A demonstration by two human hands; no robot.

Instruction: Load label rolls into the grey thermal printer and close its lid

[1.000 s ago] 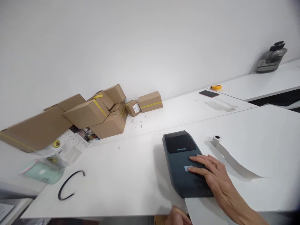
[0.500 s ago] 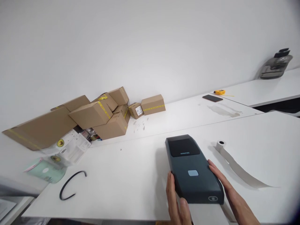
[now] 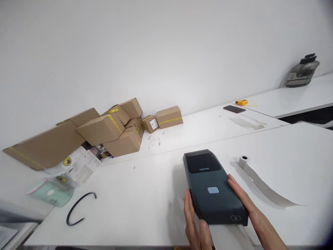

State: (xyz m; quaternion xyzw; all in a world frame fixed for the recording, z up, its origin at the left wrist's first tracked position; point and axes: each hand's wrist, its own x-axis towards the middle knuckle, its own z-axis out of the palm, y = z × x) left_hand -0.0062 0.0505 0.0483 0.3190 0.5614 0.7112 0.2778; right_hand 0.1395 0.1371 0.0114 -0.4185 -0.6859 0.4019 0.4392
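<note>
A dark blue-grey device, which looks like a portable printer (image 3: 208,203), lies between my two hands, over the white table. It has a glossy black panel at its far end and a pale blue button in the middle. My left hand (image 3: 194,222) grips its left side, and my right hand (image 3: 253,211) presses against the right side. From under its near end a wide white strip (image 3: 229,236) runs toward me. To the right, a small white paper roll (image 3: 244,160) lies partly unrolled, its tail curling toward me.
Brown cardboard boxes (image 3: 104,130) are heaped against the wall at left. In front are plastic packages (image 3: 83,165), a mint pouch (image 3: 53,192) and a black curved band (image 3: 74,208). Farther right are a phone (image 3: 234,109), a yellow tape measure (image 3: 241,102) and a dark translucent jug (image 3: 301,73).
The view has shifted slightly, so the far items on the right appear a little farther left. Both hands keep hold of the printer, which has barely moved.
</note>
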